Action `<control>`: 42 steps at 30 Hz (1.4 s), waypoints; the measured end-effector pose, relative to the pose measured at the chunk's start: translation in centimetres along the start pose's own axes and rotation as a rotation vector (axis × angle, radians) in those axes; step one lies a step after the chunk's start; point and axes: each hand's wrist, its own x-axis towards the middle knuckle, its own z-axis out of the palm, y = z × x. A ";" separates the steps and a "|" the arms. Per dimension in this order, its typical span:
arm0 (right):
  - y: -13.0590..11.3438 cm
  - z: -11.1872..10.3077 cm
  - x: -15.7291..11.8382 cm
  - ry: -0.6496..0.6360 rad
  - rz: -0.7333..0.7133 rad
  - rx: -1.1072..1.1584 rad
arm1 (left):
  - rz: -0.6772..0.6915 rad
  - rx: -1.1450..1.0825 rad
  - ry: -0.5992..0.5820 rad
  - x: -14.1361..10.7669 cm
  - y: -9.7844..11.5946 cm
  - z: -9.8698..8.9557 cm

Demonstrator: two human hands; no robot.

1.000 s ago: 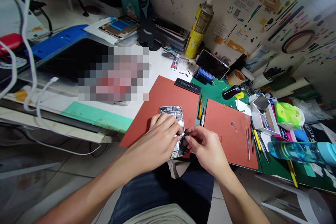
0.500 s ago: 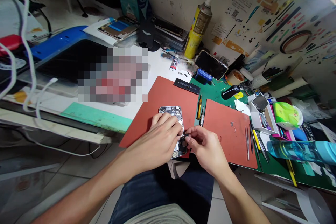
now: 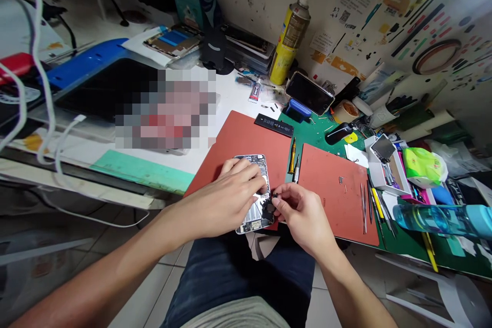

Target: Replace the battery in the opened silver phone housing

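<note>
An opened smartphone (image 3: 249, 218) with its inner parts bare lies on a red-brown mat in front of me. Across its middle rests my left hand (image 3: 238, 192), fingers curled, steadying the phone and covering much of it. At the phone's right edge, my right hand (image 3: 298, 210) pinches a small black part (image 3: 274, 197) between thumb and forefinger; its exact kind is too small to tell. A black phone battery (image 3: 273, 125) lies at the mat's far edge. Two screwdrivers, one gold (image 3: 292, 156) and one silver (image 3: 296, 169), lie just beyond my right hand.
A second red-brown mat (image 3: 330, 174) holds tiny metal bits and tweezers (image 3: 363, 210). Farther right lie pens, a white box (image 3: 388, 169) and a blue water bottle (image 3: 442, 220). A yellow spray can (image 3: 288, 41) and a propped phone (image 3: 310, 92) stand at the back.
My left hand has shifted slightly on the phone, its fingertips lifting back from the right edge so more of the lower interior shows. The right hand stays pinched, barely moved.
</note>
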 end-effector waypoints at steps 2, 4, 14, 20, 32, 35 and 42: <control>0.1 0.0 0.0 0.000 -0.008 0.005 | 0.003 -0.004 -0.017 0.2 0.0 -0.1; 0.2 -0.1 0.0 0.003 -0.008 0.000 | 0.007 -0.010 -0.042 0.3 0.0 -0.3; 0.1 0.0 -0.1 0.000 -0.007 -0.020 | 0.120 0.047 -0.077 0.6 -1.8 -0.5; 0.1 -0.1 -0.1 0.008 -0.012 -0.039 | 0.205 0.099 -0.056 0.8 -2.5 0.0; -0.1 0.0 -0.1 0.032 -0.036 -0.060 | 0.225 -0.032 0.005 0.3 -2.7 -0.2; -0.2 0.0 -0.1 0.012 -0.023 -0.019 | 0.238 0.003 -0.003 0.5 -2.6 -0.5; -0.1 0.0 -0.2 0.004 0.000 -0.008 | 0.276 0.072 -0.056 1.2 -2.2 -0.6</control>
